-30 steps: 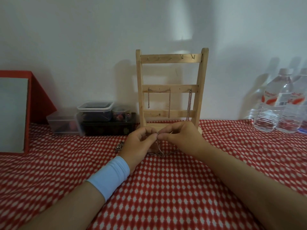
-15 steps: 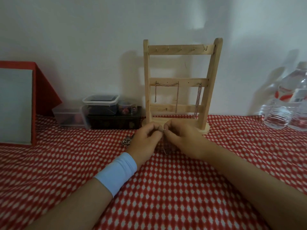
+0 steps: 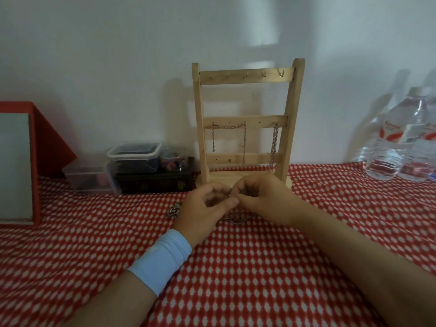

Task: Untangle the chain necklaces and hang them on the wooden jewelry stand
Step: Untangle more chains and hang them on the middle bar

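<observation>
pinching: a chain (image 3: 236,221) is held between left hand (image 3: 204,207) and right hand (image 3: 262,200), just before the stand (image 3: 291,119), slack on the cloth (image 3: 236,267) | risk: tangle may be tightened if pulled apart hard

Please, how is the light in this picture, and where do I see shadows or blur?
Head view: dim, soft light; the wooden jewelry stand casts a shadow leftward on the wall; the water bottles at the right edge look blurred and stretched; the chain necklace below the left hand and right hand is barely resolved.
</observation>
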### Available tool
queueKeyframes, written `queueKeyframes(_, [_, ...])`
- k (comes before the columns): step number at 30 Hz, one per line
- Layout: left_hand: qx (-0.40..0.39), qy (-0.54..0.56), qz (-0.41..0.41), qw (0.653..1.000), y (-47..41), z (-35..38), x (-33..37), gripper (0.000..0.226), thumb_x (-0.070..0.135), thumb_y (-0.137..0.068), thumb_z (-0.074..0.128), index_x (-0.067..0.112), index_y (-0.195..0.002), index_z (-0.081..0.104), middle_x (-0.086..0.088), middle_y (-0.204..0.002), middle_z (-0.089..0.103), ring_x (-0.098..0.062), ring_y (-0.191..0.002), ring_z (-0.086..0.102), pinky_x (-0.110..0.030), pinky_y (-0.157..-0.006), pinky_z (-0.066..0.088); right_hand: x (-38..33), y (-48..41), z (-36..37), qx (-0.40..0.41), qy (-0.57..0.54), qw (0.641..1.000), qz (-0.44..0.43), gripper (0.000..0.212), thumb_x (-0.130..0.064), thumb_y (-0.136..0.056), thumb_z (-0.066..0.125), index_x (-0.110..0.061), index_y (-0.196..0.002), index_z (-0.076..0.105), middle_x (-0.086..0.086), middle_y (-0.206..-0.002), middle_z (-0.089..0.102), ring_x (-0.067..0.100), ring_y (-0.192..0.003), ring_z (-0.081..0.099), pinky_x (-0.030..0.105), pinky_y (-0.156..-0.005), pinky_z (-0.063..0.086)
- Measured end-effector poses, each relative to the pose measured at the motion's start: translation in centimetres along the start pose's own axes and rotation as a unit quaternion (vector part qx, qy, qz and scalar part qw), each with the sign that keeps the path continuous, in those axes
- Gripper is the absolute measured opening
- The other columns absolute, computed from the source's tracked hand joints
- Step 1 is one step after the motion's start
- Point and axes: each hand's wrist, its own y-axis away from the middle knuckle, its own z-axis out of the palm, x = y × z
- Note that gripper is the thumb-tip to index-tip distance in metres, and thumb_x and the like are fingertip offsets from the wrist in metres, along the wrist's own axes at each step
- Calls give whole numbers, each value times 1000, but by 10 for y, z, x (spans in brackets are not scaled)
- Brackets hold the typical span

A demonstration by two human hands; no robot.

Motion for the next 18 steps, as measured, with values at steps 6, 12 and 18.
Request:
queueKeyframes(6, [23,-66,38,997,-3,-9,7,12,20,-78,79,29,-85,77,15,-78,74,1,-78,70,-15,-76,54,-4,1,3,-10,-3,999,31,11,-19,-99,65,-23,-94,74,-13,-77,71,-2,-68,63,18,-65,52])
queueKeyframes(12, [37,-269,131,954,-6,-17,21,10,28,-87,69,33,-94,74,13,-87,63,0,-83,60,-13,-76,47,-18,4,-5,-9,-97,991,92,11,-17,-99,64,-15,-94,74,-8,-65,69,7,-55,59,22,-57,53])
queueKeyframes(18, [-12,-236,87,968,-21,-19,49,10,20,-96,53,21,-92,62,9,-94,58,-6,-90,54,-22,-78,43,-36,-1,-20,-47,-61,988,137,14,-20,-101,62,-16,-101,76,-5,-73,72,10,-57,59,21,-56,52])
